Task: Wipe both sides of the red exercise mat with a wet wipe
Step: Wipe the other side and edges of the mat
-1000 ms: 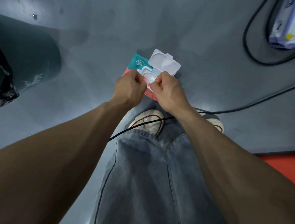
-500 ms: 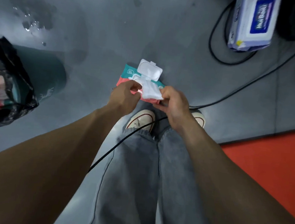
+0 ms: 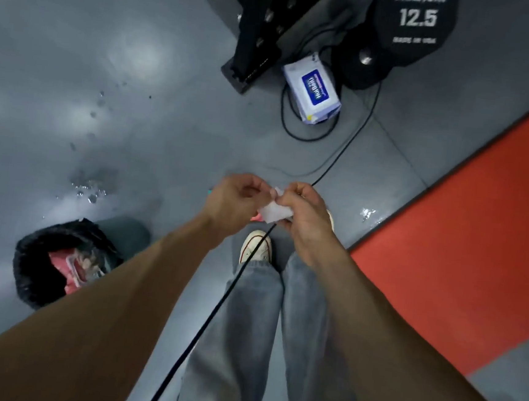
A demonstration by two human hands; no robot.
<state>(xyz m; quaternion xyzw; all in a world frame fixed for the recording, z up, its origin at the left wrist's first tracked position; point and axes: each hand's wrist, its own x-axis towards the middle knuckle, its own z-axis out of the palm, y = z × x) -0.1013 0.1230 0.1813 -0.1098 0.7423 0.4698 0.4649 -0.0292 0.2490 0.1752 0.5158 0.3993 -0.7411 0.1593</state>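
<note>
Seen from above, the left hand (image 3: 233, 199) and right hand (image 3: 305, 215) pinch a white wet wipe (image 3: 274, 212) between them, over a white shoe (image 3: 256, 246). The red exercise mat (image 3: 464, 237) lies on the floor right of the hands; beyond them sits a wipes pack (image 3: 312, 91).

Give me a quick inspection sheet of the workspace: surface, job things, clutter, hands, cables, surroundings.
Surface: grey floor, water droplets at left.
Job's things: wet wipe held between both hands; red exercise mat flat at right, untouched.
Clutter: lined bin with rubbish at lower left; white wipes pack by the rack.
Hands: left hand and right hand pinch the wipe.
Cables: black cable crosses a shoe; another loops round the white pack.
Surroundings: black rack base, 12.5 weight plate.
</note>
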